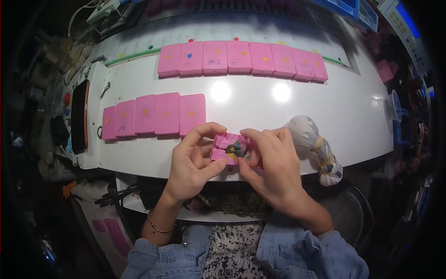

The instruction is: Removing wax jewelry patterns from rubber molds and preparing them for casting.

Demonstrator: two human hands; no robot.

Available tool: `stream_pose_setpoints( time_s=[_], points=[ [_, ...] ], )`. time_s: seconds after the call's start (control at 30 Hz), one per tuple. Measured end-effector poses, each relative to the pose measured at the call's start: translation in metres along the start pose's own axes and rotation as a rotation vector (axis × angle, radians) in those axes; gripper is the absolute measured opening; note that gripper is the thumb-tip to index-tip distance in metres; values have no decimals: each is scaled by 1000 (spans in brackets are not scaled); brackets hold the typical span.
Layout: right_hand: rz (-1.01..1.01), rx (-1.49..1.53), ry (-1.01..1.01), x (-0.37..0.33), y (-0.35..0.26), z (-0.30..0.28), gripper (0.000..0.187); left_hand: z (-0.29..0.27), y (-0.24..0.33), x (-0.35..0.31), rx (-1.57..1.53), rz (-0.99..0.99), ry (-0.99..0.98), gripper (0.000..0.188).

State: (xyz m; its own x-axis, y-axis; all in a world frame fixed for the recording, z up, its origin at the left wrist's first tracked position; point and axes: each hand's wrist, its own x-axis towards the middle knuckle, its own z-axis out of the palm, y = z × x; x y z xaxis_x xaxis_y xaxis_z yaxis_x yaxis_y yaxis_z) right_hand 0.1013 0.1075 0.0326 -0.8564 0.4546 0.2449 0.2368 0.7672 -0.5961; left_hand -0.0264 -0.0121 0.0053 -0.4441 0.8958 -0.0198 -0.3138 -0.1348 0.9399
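Just left of the bag (304, 132), the left hand (197, 151) grips a pink piece (223, 141) between thumb and fingers; the right hand (274, 156), nearer the bag, has thumb and fingers closed about its right end. A dark piece (238, 149) sits in it. Blue handwriting (214, 62), too small to read surely, marks some blocks of the back row (239, 53), beyond the bag, and one of the front row (167, 111), well left of the bag.
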Motion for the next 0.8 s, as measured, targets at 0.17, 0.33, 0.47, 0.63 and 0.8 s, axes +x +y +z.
stream_pose_setpoints(
  time_s=[0.17, 0.33, 0.47, 0.63, 0.8],
  points=[
    [40, 141, 28, -2, 4, 2, 37, -1, -1, -1, -33, -5, -14, 48],
    [51, 205, 20, -1, 6, 0, 33, -1, -3, -1, -15, 5, -27, 47],
    [70, 177, -11, 2, 4, -3, 28, 0, -3, -1, -24, 16, -28, 47],
    [104, 236, -44, 3, 5, -5, 23, 2, -6, -2, -16, 30, -30, 47],
    [184, 351, -25, -1, 5, -5, 18, 6, -3, -1, 27, 19, -26, 48]
  ],
)
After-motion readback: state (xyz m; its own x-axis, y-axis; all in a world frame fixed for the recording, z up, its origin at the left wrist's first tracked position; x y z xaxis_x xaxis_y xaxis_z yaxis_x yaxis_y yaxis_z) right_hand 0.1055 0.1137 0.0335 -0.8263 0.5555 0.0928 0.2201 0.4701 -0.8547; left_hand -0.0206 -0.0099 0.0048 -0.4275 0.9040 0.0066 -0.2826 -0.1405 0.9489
